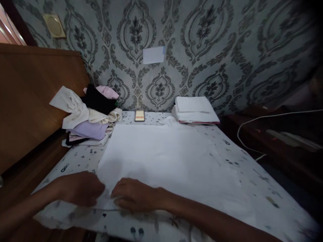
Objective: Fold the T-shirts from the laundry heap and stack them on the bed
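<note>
A thin white cloth [156,158] lies spread over the patterned sheet [83,158], mostly flat with slight wrinkles. My left hand [84,188] is closed at the cloth's near left corner, a little blurred, its fingertips mostly hidden. Just to its right, my right hand [137,195] has its fingers curled in, pinching the near edge of the same cloth. A small gap separates the two hands.
A heap of folded clothes [85,129] sits at the back left by a wooden board [37,101]. A phone [139,115] stands against the wall. White folded cloths [195,109] are stacked at the back right. A white cable [252,119] curves over dark furniture on the right.
</note>
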`<state>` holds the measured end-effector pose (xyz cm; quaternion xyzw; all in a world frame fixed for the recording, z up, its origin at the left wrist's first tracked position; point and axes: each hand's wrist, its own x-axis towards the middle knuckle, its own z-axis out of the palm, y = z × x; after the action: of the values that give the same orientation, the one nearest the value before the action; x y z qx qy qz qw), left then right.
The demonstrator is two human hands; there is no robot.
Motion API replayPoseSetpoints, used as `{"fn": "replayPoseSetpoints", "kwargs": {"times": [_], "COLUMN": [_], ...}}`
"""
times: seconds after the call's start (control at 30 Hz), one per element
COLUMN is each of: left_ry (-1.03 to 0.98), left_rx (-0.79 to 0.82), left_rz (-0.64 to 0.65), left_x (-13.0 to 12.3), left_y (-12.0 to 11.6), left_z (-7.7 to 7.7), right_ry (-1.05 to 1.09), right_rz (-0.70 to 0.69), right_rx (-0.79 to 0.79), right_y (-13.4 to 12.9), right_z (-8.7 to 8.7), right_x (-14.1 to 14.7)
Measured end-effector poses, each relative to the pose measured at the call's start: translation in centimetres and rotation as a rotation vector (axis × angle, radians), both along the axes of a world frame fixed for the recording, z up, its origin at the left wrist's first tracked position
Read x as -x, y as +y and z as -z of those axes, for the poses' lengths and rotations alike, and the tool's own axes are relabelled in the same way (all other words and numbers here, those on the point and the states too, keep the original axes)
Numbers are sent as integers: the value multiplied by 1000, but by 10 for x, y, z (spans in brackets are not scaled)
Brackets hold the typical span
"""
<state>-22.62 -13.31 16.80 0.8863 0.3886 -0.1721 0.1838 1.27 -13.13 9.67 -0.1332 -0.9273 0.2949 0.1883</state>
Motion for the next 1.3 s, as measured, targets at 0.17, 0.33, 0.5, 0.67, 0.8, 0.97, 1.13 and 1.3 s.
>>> {"fn": "replayPoseSetpoints", "kwargs": {"times": [0.17,0.33,0.5,0.67,0.8,0.97,1.13,1.3], "left_ry": [-435,-373,-201,-144,-166,-146,-134,-171], "left_rx": [-222,-488,-582,-610,-643,-670,-625,-602], "left_rz": [-82,-143,-302,-364,-368,-343,-265,-220], "left_x": [-78,-114,-70,-45,-46,-59,-75,-78], "left_y": [69,129,172,193,210,242,265,280], "left_z": [32,106,124,123,124,111,92,87], "right_ry": [-243,-391,-485,-539,-494,-490,-547,-573], "right_rz": [518,797,1101,1296,1386,1585,1672,1601], "right_rx": [-162,-220,-145,-92,-99,-59,58,-59], "right_y": [56,106,136,154,161,192,225,220], "right_z": [4,20,27,32,29,16,9,7], "right_x": [-28,-105,-225,-286,-282,-278,-280,-258]}}
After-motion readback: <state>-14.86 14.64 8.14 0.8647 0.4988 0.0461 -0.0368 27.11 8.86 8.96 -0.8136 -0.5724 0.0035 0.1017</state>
